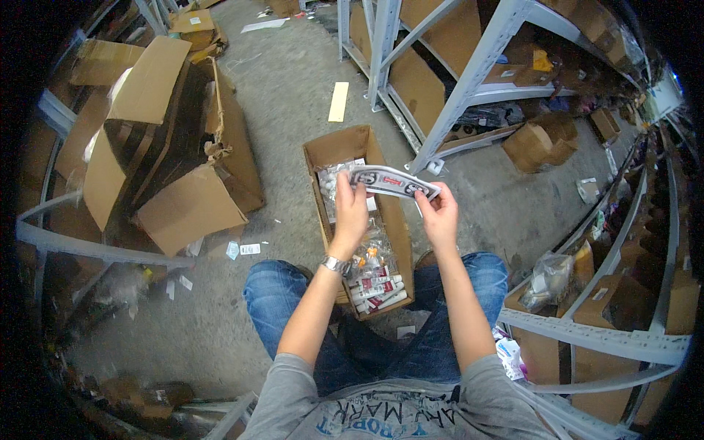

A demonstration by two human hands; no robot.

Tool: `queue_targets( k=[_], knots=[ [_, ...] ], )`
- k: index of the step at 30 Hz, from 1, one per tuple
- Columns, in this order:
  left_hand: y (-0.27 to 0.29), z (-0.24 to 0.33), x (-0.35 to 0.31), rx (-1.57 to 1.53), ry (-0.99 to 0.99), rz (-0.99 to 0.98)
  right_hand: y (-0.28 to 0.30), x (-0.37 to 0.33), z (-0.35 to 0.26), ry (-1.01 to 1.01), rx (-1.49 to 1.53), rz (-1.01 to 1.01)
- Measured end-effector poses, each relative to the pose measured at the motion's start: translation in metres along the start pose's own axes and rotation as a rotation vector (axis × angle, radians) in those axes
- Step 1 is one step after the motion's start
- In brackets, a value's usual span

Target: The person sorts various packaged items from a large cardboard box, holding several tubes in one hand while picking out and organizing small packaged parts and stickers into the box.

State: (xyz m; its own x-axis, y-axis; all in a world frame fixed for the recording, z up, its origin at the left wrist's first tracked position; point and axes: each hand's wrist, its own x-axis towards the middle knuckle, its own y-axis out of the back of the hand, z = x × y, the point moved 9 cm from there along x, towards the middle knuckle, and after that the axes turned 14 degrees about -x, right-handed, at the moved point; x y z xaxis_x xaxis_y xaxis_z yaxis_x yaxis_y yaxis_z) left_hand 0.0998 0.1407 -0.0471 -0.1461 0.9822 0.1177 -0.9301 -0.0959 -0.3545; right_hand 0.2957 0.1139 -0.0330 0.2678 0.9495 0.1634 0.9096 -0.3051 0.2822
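Observation:
Both my hands hold a white printed strip (pixel 390 181) with black shapes and a red mark, slightly bowed, above a long open cardboard box (pixel 400 246). My left hand (pixel 350 209) pinches its left end, and a silver watch (pixel 336 265) is on that wrist. At the other end, my right hand (pixel 440 213) grips between thumb and fingers. Inside the box, white tubes with dark red parts (pixel 379 291) lie at the near end. Clear plastic bags with orange-tipped pieces (pixel 372 257) fill the middle. White items in clear wrapping (pixel 328 180) are at the far end, partly hidden by my hands.
The box stands between my knees on the concrete floor. A large, torn open carton (pixel 235 154) is to the left. Grey metal shelving (pixel 469 73) holds cartons at the right. A yellow strip (pixel 338 102) and paper scraps (pixel 250 248) lie on the floor.

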Motion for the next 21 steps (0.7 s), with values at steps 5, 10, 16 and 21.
queue_targets(
  k=[5, 10, 16, 21],
  knots=[
    [0.012, 0.075, 0.012, 0.374, -0.133, -0.161, -0.008, 0.0, -0.073, 0.09, -0.306, -0.225],
    [0.008, 0.08, 0.012, 0.453, -0.141, -0.264, -0.044, 0.001, -0.116, 0.345, -0.662, -0.427],
    [0.04, 0.082, 0.021, 0.401, -0.189, 0.022, -0.06, 0.009, -0.115, 0.364, -0.884, -0.251],
    [0.076, 0.062, 0.021, 0.606, -0.144, 0.279, -0.126, -0.002, -0.041, 0.242, -1.224, -0.341]
  ],
)
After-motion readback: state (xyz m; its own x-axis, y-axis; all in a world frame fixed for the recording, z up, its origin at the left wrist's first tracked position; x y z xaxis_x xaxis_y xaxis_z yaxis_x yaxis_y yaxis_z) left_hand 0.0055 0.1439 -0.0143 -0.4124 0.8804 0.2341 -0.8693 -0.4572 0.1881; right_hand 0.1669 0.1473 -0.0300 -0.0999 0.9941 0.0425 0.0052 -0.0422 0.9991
